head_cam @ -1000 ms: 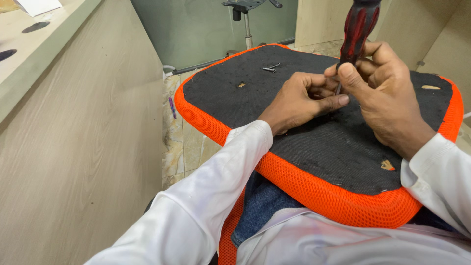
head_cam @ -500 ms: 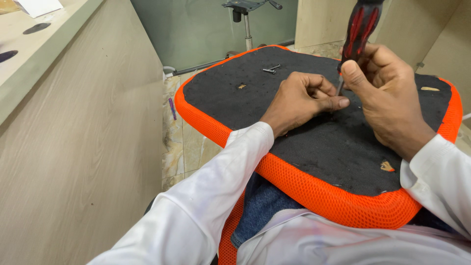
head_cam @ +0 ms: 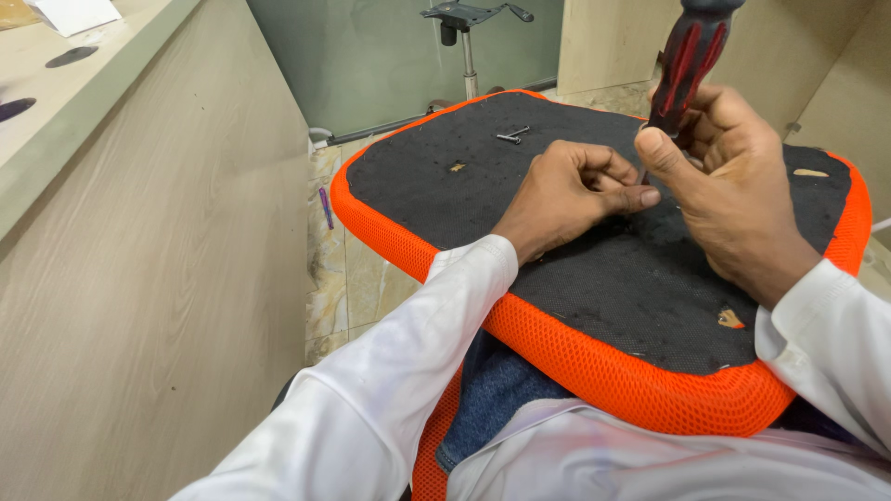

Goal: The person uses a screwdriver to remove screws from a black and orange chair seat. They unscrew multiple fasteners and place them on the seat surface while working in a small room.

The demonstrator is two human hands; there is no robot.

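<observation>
An upturned chair seat (head_cam: 594, 371) with an orange mesh rim and a black fabric underside rests on my lap. My right hand (head_cam: 733, 195) grips a red and black screwdriver (head_cam: 687, 60) held upright, tip down on the black fabric. My left hand (head_cam: 571, 190) rests on the fabric next to the tip, with thumb and fingers pinched around the shaft's lower end; whatever it pinches is hidden. Two loose screws (head_cam: 511, 135) lie at the seat's far edge.
A light wooden desk panel (head_cam: 158, 278) stands close on the left. A chair gas-lift base (head_cam: 469, 37) stands behind the seat on the tiled floor (head_cam: 343, 278). Small holes with wood showing dot the black fabric (head_cam: 730, 318).
The screwdriver handle and my right hand shifted slightly; my left hand kept its place beside the tip. The seat has not moved.
</observation>
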